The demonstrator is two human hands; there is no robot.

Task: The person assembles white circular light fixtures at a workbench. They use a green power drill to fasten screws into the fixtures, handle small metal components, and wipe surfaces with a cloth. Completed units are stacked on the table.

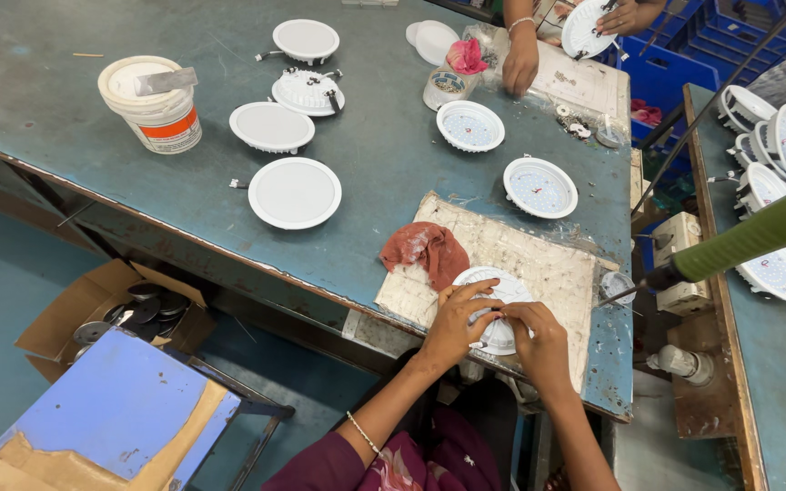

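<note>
— Where were your hands, and what was in them?

— Both were on one round white light fitting (499, 314) at the near edge of the workbench (75, 109). It lay on a stained, pale work board (539, 259). My left hand (455, 320) curled over its left rim, fingers bent onto the top. My right hand (537, 338) pinched the near right edge, fingertips closed tight on it. So both grips were narrow and clamped on the same fitting.

— What lay just beside it?

— A crumpled reddish rag (428, 252) sat on the board's left corner, near my left hand but not touching it that I could tell.

— And further out on the bench?

— Two fittings lay with their dotted faces up (539, 187) (470, 125), beyond the board. Three lay with plain white covers showing (295, 192) (272, 126) (306, 40), and one showed its ribbed back (307, 92). A white plastic tub (150, 102) stood to the far left.

— Anyone else at work?

— Another person's hand (520, 62) rested at the far end, by a roll of tape (443, 87) and a pink cloth (467, 56). Their other hand (628, 16) held a fitting (586, 27). A green sleeve (757, 235) reached in from the right. More fittings (780, 155) were stacked on the side table. Below the bench, a cardboard box (93, 314) held dark discs.
</note>
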